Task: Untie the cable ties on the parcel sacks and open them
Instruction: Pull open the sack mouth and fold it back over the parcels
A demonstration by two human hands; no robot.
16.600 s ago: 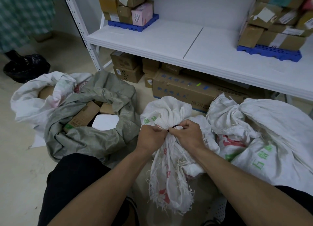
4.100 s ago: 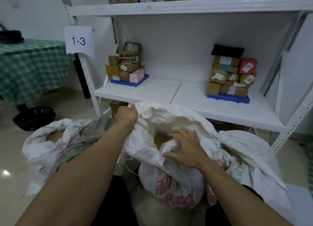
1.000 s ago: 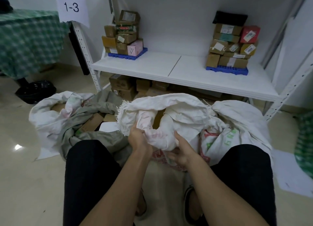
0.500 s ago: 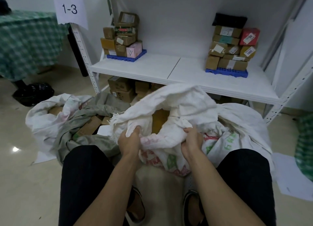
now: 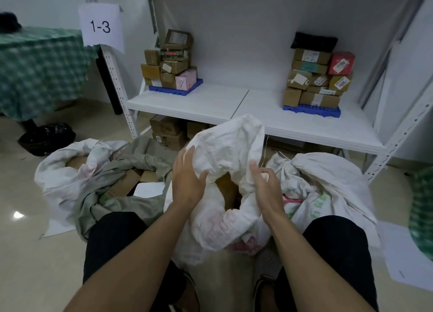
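The middle white parcel sack (image 5: 225, 148) stands open between my knees, its mouth pulled up, with a brown box (image 5: 228, 188) showing inside. My left hand (image 5: 187, 180) lies flat on the sack's left side, fingers spread and thumb at the edge of the mouth. On the right rim my right hand (image 5: 266, 187) hovers with its fingers loosely curled, touching the cloth. To the right lies another white sack (image 5: 332, 180), its neck bunched shut. On the left are an open white sack (image 5: 58, 178) and an open grey-green sack (image 5: 143, 157) with boxes in it.
A white shelf (image 5: 210, 101) stands just behind the sacks, carrying stacked parcels on two blue pallets (image 5: 175, 90) (image 5: 311, 110). More boxes (image 5: 167, 131) sit beneath it. A black bag (image 5: 46, 137) and a green-checked table (image 5: 39, 68) are at far left. Paper sheets (image 5: 403, 255) lie on the floor at right.
Both hands have let go of the sack's near rim and moved up along its sides. The sack's mouth now stands higher and wider.
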